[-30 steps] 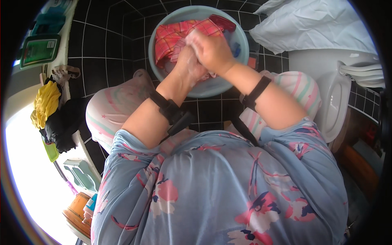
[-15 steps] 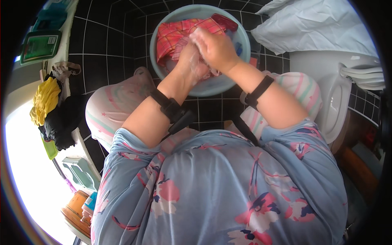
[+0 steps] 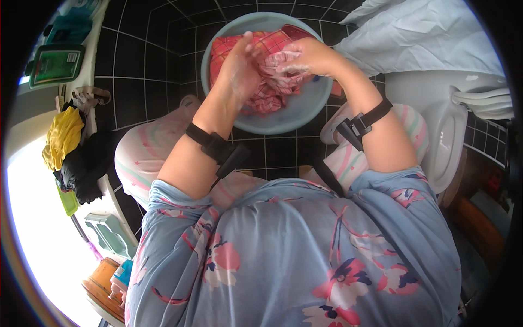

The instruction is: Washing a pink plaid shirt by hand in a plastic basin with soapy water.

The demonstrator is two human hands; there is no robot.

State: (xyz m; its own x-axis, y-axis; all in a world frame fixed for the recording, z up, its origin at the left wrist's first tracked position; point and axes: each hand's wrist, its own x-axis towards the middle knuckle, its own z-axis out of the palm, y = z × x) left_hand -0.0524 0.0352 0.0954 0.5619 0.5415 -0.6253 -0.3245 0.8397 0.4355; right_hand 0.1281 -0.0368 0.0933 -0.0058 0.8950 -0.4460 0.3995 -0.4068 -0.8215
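A light blue round basin stands on the floor in front of me with wet laundry in it. Over it, my right hand, soapy, has its fingers curled on a bunched pink checked cloth with suds on it. Just left of that bundle is my left hand, foamy, its fingers apart and its palm turned toward the cloth. A red plaid cloth lies behind and beneath at the basin's far left. Part of a darker red item shows at the far rim, partly hidden by my right hand.
My knees in striped trousers flank the basin on a black tiled floor. White sheeting hangs at the right above a white ceramic fixture. On the left ledge lie yellow cloth, black cloth and a green container.
My hands, pressed together half a second ago, have moved apart. My right hand went right and my left hand left, and the bunched checked cloth now shows between them.
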